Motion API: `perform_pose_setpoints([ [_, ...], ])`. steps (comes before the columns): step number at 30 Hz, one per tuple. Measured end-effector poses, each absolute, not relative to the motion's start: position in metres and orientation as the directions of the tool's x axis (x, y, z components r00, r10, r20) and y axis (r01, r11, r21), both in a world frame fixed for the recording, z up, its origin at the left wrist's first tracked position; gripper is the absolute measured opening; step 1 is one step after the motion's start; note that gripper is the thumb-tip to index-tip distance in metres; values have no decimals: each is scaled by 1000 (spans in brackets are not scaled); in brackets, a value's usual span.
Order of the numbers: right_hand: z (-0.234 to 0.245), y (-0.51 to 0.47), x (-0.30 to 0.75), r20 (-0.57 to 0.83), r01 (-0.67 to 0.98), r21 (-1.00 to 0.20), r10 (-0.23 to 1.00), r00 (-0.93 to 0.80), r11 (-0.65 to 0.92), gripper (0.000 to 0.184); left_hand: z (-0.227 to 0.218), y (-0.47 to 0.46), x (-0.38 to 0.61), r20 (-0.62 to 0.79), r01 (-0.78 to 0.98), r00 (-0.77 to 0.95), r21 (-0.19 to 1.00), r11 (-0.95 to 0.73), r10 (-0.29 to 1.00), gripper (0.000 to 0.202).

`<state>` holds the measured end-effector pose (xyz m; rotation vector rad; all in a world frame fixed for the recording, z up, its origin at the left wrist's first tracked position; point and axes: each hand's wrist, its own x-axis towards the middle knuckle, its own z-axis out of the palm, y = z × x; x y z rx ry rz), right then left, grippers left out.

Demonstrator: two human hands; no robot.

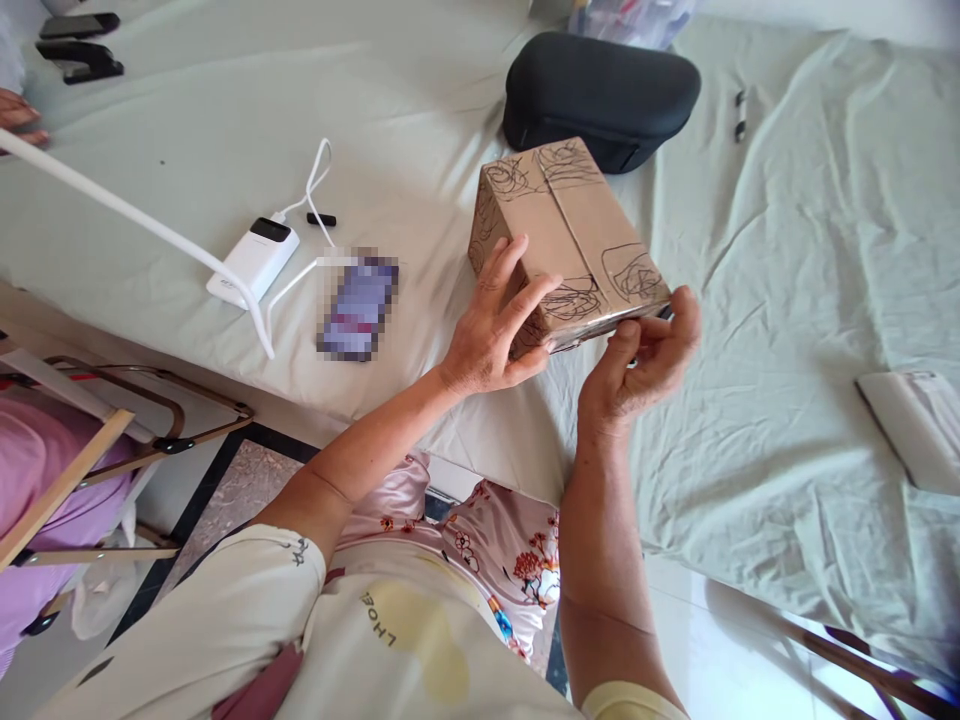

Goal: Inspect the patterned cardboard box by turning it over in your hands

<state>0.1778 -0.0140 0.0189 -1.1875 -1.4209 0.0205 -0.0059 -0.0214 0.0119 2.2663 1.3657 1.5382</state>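
Observation:
A brown cardboard box point(568, 230), taped along its top and scribbled over with black pen, rests on the pale green sheet point(787, 250). My left hand point(491, 325) lies against the box's near left side with fingers stretched flat on it. My right hand point(645, 355) is at the near right corner, its fingers pinched on the box's lower edge, where a strip of clear tape shows.
A black zip case point(600, 95) lies behind the box. A white power bank point(253, 260) with its white cable and a phone point(358, 305) lie to the left. A white object point(911, 425) sits at the right edge. Another person's hand point(19, 115) shows far left.

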Motion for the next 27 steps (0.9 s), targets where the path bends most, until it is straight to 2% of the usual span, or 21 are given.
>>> perform_pose_setpoints([
  [4, 20, -12, 180, 612, 593, -719, 733, 297, 361, 55, 10, -21, -9, 730, 613, 100, 490, -620, 676, 72],
  [9, 18, -11, 185, 598, 646, -684, 768, 230, 340, 61, 10, -22, -10, 788, 590, 43, 476, -652, 614, 71],
  [13, 13, -7, 188, 608, 629, -681, 768, 202, 374, 53, 13, -27, -11, 710, 546, -90, 622, -562, 698, 68],
  [16, 8, -3, 190, 651, 620, -673, 721, 237, 404, 48, 17, -31, -11, 618, 485, -178, 732, -478, 766, 68],
  [20, 4, 0, 191, 653, 540, -717, 697, 298, 441, 42, 15, -28, -10, 588, 368, -245, 792, -488, 770, 68],
  [24, 2, 0, 190, 551, 357, -817, 794, 256, 452, 55, 9, -23, -11, 490, 212, -236, 869, -448, 839, 67],
  [27, -1, 1, 189, 542, 372, -806, 827, 151, 461, 60, 6, -21, -13, 361, 63, -199, 932, -356, 911, 69],
])
